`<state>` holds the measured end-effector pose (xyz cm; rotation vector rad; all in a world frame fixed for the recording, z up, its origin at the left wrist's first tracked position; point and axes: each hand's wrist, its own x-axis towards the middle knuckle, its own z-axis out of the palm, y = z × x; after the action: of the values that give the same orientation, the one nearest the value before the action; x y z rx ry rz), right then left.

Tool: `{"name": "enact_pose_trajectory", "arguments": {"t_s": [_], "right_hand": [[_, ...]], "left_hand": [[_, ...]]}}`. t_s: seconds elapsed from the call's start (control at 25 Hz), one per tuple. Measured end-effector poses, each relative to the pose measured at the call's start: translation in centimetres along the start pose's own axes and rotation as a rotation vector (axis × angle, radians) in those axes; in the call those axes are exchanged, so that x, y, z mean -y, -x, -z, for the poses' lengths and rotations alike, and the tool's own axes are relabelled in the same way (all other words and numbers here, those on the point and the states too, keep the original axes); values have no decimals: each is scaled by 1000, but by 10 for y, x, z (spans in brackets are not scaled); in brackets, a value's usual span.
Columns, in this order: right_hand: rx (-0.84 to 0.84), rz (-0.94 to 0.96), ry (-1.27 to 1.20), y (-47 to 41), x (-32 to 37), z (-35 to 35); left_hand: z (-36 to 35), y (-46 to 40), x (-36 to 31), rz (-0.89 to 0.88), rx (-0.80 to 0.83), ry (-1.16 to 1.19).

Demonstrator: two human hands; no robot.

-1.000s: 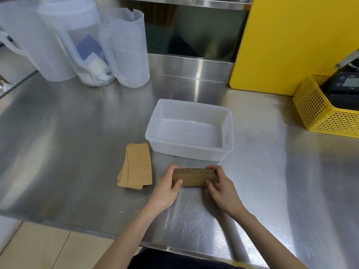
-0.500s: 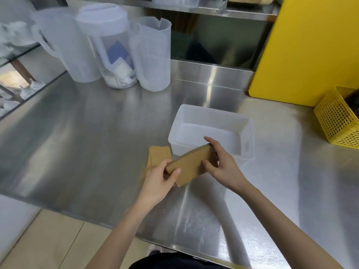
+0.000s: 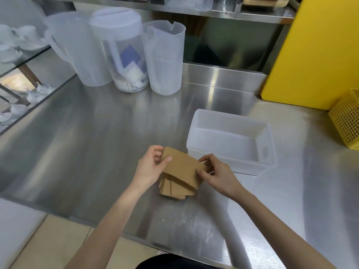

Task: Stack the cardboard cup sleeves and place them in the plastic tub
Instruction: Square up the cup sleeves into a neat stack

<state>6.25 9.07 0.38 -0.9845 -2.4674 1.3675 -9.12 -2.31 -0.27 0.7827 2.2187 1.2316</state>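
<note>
Our left hand (image 3: 150,168) and right hand (image 3: 216,172) pinching opposite ends of a flat bundle of cardboard sleeves (image 3: 183,169), loose sleeve pile (image 3: 174,190) directly beneath, plastic tub (image 3: 231,143) just right of our grip, steel counter (image 3: 87,142) under all

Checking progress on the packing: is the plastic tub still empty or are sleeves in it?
Empty. The plastic tub shows only its bare floor; the sleeves are outside it, held by both hands over the counter.
</note>
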Motion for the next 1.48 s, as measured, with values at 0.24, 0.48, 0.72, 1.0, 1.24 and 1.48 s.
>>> {"name": "enact_pose_trajectory", "arguments": {"t_s": [0.24, 0.48, 0.72, 1.0, 1.24, 1.48], "right_hand": [[87, -78, 62, 0, -1, -16], [95, -156, 124, -7, -3, -30], [123, -247, 115, -13, 2, -34], [135, -413, -142, -22, -10, -36], [184, -520, -481, -48, -11, -53], [237, -476, -543, -46, -16, -55]], "left_hand": [[-5, -34, -8, -61, 157, -169], [-16, -48, -2, -110, 274, -276], [-16, -53, 9, -104, 258, -286], [-5, -39, 31, 262, 374, -96], [-2, -37, 27, 368, 424, 9], [2, -24, 27, 378, 361, 191]]}}
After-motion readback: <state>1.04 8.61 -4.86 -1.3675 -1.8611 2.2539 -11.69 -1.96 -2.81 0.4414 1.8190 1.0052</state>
